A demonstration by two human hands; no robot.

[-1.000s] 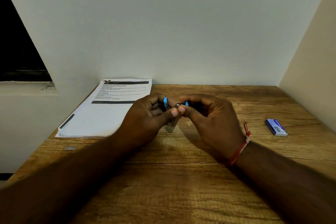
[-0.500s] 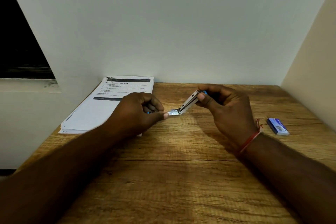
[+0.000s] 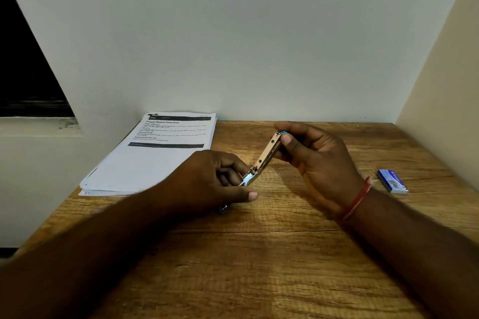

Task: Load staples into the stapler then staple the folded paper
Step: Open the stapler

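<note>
While my left hand grips the base of the stapler at the centre of the table, my right hand pinches its upper arm, tilted up toward 1 o'clock. I'd open it fully so the channel faces up, pin the base firmly, then free the right hand for the blue staple box at 3 o'clock. The paper lies at 10 o'clock.

Stapler: small silver metal stapler, blue-tipped, hinged open, aloft.
Paper: white printed sheets, flat, back-left.
Staples: small blue box, right.
</note>
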